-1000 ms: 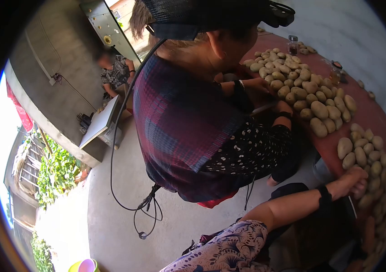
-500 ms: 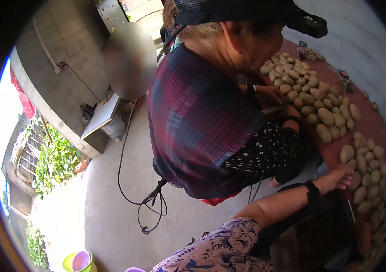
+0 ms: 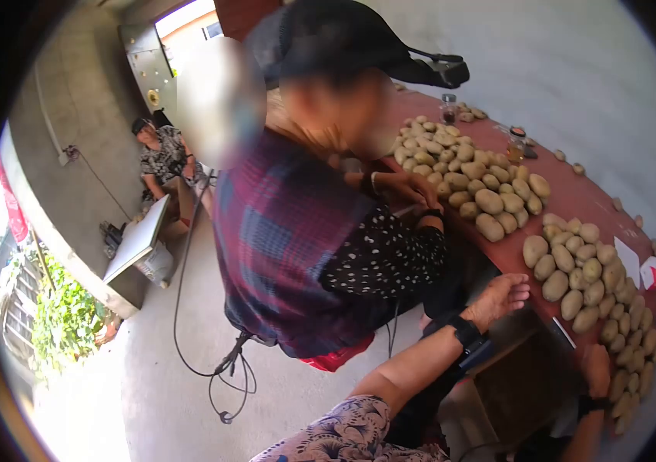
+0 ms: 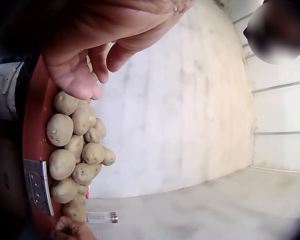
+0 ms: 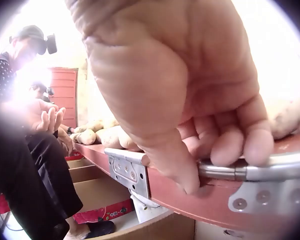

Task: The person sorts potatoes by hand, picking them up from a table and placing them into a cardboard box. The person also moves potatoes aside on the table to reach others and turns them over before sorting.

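Observation:
My left hand (image 3: 499,299) is raised over the red table's near edge, beside the potatoes (image 3: 567,271); its fingers are loosely bent and hold nothing. In the left wrist view the same hand (image 4: 107,42) hangs above a pile of potatoes (image 4: 60,129). My right hand (image 3: 596,371) is at the table's edge, by the lower end of the pile. The right wrist view has this hand (image 5: 175,75) with loosely bent fingers at the metal rim (image 5: 285,164) and the thumb against the red edge, nothing in its grasp.
A person in a plaid vest (image 3: 289,239) sits at my left, both hands near a second potato pile (image 3: 459,173). Glass jars (image 3: 517,145) stand behind it. Another person (image 3: 165,158) sits farther back. Cables (image 3: 228,369) lie on the floor; an open carton (image 5: 155,227) is under the table.
My left hand has drawn away from the potatoes to the table's near edge, its fingers looser. The head view has shifted, bringing my right hand more clearly into sight.

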`<state>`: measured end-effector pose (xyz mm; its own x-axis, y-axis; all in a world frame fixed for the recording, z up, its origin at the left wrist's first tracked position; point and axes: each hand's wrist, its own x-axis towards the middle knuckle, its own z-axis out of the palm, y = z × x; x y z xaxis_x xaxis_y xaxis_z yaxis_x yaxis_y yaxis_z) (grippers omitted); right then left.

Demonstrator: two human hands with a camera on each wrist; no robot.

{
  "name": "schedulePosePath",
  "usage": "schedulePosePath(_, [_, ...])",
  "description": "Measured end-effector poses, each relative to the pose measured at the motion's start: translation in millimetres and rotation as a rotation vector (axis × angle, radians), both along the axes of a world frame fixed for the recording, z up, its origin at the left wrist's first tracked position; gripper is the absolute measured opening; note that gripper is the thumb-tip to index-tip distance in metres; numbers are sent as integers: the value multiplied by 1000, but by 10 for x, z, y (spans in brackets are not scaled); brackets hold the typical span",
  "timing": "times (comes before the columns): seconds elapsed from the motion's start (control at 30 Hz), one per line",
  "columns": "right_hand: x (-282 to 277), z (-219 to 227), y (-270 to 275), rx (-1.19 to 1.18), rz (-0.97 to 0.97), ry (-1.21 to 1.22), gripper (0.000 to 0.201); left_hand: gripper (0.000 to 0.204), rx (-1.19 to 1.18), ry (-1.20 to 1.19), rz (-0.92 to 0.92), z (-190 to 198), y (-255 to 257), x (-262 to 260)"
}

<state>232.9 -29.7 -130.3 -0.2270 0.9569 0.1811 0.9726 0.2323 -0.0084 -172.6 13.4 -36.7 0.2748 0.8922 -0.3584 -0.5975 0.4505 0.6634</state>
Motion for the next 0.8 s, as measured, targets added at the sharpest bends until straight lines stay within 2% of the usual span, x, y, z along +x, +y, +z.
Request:
schedulePosePath(0.03, [-163, 62, 88, 21, 28, 32, 13, 22, -19, -18, 0, 6, -9, 47])
schedulePosePath(0.1, [-215, 315, -157, 13, -6, 158, 15, 22, 30, -5, -37, 128, -99, 138])
schedulePosePath(0.13, [-177, 308, -188, 112, 132, 169, 17, 23, 58, -18, -108, 154, -197, 338])
schedulePosePath(0.17, [-242, 365, -270, 201, 154, 290, 16, 23, 65, -31, -141, 281, -335, 444])
schedulePosePath(0.2, [-417, 759, -376, -62, 33, 259, 16, 24, 100, -79, -202, 359, -471, 536])
schedulePosePath(0.23, [-390, 707, -379, 25, 80, 241, 14, 25, 138, -123, -278, 365, -560, 633])
schedulePosePath(0.3, [-543, 966, -521, -81, -23, 313, 19, 25, 164, -162, -361, 397, -802, 768])
schedulePosePath(0.37, [-546, 930, -655, 132, 137, 355, 20, 26, 95, -147, -397, 234, -982, 830])
schedulePosePath(0.47, [-571, 950, -707, -44, 99, 342, 22, 31, -86, -43, -390, -201, -1202, 788])
schedulePosePath(0.53, [-583, 941, -727, -77, 64, 307, 20, 33, -222, 67, -343, -452, -1323, 726])
schedulePosePath(0.63, [-535, 1008, -806, -30, 37, 296, 18, 30, -300, 101, -330, -765, -1415, 572])
schedulePosePath(0.7, [-449, 1152, -816, -34, -65, 291, 17, 28, -319, 95, -308, -895, -1441, 468])
schedulePosePath(0.77, [-359, 1392, -865, 219, -364, 326, 17, 25, -309, 83, -296, -933, -1428, 405])
schedulePosePath(0.8, [-168, 1339, -816, 319, -409, 367, 19, 25, -303, 101, -289, -863, -1433, 412])
